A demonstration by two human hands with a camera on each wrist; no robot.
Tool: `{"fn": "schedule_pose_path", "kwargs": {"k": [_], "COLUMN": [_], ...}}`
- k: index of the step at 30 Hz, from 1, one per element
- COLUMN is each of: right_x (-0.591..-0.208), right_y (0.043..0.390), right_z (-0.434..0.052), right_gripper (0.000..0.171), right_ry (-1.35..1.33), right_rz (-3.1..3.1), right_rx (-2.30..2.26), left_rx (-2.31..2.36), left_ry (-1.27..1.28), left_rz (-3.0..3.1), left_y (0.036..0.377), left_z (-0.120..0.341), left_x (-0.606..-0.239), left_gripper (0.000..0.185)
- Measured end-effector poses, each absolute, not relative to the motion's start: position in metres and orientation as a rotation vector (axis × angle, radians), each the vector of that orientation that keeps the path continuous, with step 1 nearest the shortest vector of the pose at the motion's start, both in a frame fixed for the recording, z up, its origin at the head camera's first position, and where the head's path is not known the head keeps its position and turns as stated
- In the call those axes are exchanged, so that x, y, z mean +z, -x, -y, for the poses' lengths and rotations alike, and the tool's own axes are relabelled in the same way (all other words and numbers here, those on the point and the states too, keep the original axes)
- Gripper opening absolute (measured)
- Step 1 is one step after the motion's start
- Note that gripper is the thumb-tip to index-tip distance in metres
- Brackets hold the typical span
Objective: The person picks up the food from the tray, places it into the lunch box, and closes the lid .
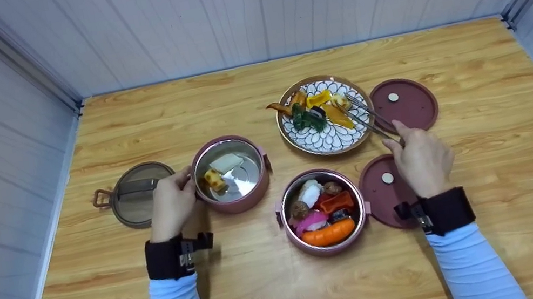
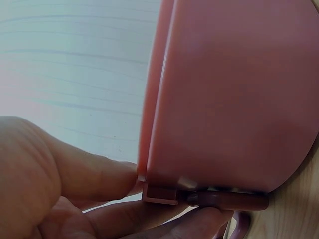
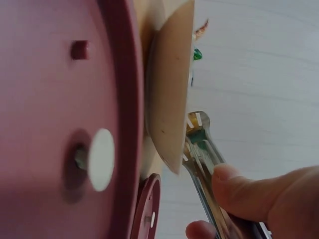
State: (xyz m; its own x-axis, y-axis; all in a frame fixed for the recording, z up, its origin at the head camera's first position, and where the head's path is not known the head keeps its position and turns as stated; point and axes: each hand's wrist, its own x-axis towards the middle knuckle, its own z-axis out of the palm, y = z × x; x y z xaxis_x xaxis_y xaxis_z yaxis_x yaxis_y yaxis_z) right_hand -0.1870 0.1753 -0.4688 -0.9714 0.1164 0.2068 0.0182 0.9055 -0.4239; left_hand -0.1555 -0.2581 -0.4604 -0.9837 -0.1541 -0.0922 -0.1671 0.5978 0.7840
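My left hand (image 1: 171, 202) grips the left rim of a pink steel-lined bowl (image 1: 253, 195) that holds a white slab and a yellow piece; in the left wrist view my fingers (image 2: 89, 179) curl against that pink bowl's (image 2: 234, 94) wall and clip. My right hand (image 1: 421, 158) holds metal tongs (image 1: 368, 118) whose tips reach over a patterned plate (image 1: 331, 143) of food pieces. In the right wrist view the tongs (image 3: 202, 149) lie beside the plate's (image 3: 167, 99) edge, pinched by my thumb. A second pink bowl (image 1: 356, 194), full of mixed food, stands between my hands.
Two maroon lids (image 1: 409, 105) (image 1: 383, 189) lie right of the plate and full bowl. A smoky clear lid with a handle (image 1: 137, 194) lies left of the held bowl. White walls enclose the wooden table (image 1: 293, 298) on three sides.
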Motion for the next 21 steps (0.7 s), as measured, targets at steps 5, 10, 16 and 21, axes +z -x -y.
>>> {"fn": "schedule_pose_path", "kwargs": {"k": [5,10,16,21], "right_x": [-0.466,-0.459,-0.449,-0.440], "right_y": [0.186,0.183,0.180,0.178], "right_z": [-0.179,-0.187,-0.196,-0.198], "right_gripper": [0.046,0.045,0.044,0.045], "right_ry": [0.124,0.104,0.044,-0.028], "right_rz": [2.861,2.871,2.858,2.852], "right_rx": [0.615,0.621,0.714,0.815], "left_rx": [1.373,1.364,1.372,1.381], "left_ry": [0.266,0.257,0.271,0.289], "left_rz": [-2.812,-2.808,-2.803,-2.784], "left_y": [0.156,0.157,0.157,0.156], "left_z": [0.257,0.257,0.257,0.259], "left_x": [-0.460,-0.461,-0.461,-0.462], "left_gripper": [0.037,0.037,0.037,0.037]}}
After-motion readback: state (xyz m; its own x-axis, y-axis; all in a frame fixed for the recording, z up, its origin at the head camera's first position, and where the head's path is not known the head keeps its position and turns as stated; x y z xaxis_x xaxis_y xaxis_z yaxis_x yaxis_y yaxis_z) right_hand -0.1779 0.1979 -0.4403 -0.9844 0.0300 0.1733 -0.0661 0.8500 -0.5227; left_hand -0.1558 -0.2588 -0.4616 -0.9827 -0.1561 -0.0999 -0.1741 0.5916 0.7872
